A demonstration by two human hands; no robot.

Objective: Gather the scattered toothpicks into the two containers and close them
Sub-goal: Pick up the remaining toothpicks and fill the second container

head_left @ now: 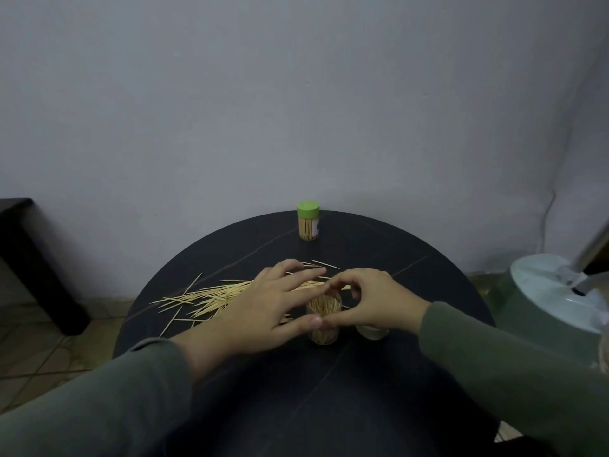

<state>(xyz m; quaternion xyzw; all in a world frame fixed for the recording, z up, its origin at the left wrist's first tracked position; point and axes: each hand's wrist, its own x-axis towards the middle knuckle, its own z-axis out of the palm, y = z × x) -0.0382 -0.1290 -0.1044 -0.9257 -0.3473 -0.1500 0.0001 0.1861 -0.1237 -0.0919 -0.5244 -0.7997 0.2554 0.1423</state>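
Already brimming, the open container (323, 319) could tip as the spread left hand (263, 301) and curled right hand (369, 300) crowd its rim, scattering toothpicks (211, 296) across the surface (296, 374).

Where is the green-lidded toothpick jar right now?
In the head view, the green-lidded jar stands upright at the far edge of the round table, beyond the scattered toothpicks and both hands.
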